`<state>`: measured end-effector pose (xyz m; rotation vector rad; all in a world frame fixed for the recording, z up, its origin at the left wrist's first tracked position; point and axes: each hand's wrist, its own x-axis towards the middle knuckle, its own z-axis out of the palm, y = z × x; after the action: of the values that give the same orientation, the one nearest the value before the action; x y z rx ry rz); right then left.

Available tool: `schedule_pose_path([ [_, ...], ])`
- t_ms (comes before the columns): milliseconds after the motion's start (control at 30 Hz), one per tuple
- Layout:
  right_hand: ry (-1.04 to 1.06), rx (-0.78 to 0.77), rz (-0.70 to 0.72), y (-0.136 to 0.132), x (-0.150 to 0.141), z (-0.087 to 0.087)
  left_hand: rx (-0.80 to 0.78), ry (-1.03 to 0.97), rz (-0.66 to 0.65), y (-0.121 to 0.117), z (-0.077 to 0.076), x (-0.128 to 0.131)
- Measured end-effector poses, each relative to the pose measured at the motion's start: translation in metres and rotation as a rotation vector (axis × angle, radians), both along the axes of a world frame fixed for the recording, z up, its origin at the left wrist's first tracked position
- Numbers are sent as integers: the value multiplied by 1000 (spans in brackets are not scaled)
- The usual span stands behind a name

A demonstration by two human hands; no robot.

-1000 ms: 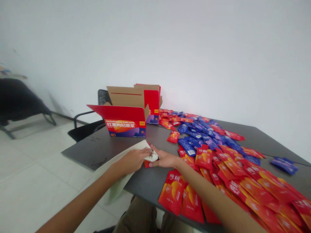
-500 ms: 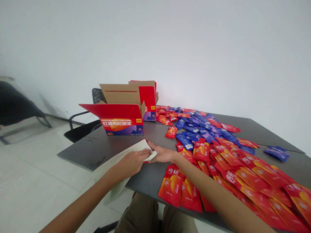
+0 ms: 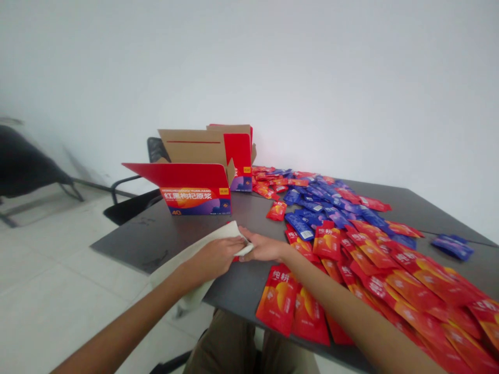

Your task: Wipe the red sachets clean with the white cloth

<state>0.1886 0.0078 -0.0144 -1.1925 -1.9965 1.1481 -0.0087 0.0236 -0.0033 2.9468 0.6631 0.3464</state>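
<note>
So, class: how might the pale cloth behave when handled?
The pale cloth is probably floppy: it droops off the table and curls near the right hand. It may be light, since it looks thin. Pushed, it would likely bunch, not roll, lying low under the left hand.

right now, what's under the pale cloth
A sliver of a red item, probably a packet, peeks from under the pale cloth on the dark table. Cloth, left hand and right hand hide the rest.

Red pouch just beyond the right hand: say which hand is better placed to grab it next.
Right, I'd judge: the right hand is closer to the red pouch, with bare table between. Both hands are at the pale cloth, but the left hand lies farther off.
</note>
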Motion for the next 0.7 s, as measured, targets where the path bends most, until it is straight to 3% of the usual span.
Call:
schedule_pose_path([
  [200,-44,-63,-36,-5,-3,7,-86,-47,165,18,13,4],
  [300,26,-82,28,-5,0,11,-84,-26,141,12,14,-1],
  [400,86,-53,138,-3,1,12,-84,-20,92,3,8,-9],
  [567,3,96,71,-3,-3,9,-39,-81,105,7,-9,-10],
  [700,-77,110,44,-5,0,5,-34,-124,120,12,-13,-5],
])
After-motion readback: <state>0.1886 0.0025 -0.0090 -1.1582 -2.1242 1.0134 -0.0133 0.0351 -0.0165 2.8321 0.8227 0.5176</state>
